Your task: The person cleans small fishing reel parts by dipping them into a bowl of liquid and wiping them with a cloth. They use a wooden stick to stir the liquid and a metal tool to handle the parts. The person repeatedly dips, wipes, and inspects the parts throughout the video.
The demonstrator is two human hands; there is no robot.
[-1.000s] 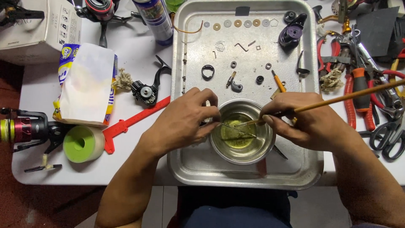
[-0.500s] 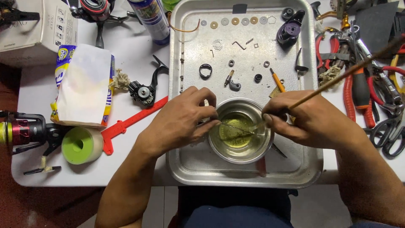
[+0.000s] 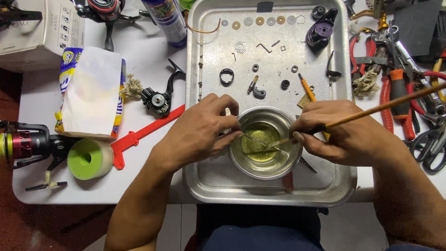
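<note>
**Both hands at the steel bowl**

We note a white desk [image 3: 139, 172] over a reddish floor, carrying a metal tray [image 3: 334, 195]. A cardboard box [image 3: 42, 32] sits far left; a yellow-and-blue packet [image 3: 88, 93] lies below it. The left hand [image 3: 200, 128] pinches thin tweezers [image 3: 253, 138], grip clamped. The right hand [image 3: 344, 135] grips a wooden brush [image 3: 381, 107], tip inside the steel bowl [image 3: 265, 144] in the tray's near half.

White cardboard box [image 3: 42, 28], top-left corner of table, small black pictogram symbols on its side. Soft plastic packet [image 3: 90, 93], yellow and blue print, white tissue sheet folded out over it, lies left of metal tray [image 3: 204, 153]. Spray can [image 3: 167, 21] with dark blue, multicoloured label lies at the tray's upper-left corner. No signs or screens seen.
</note>
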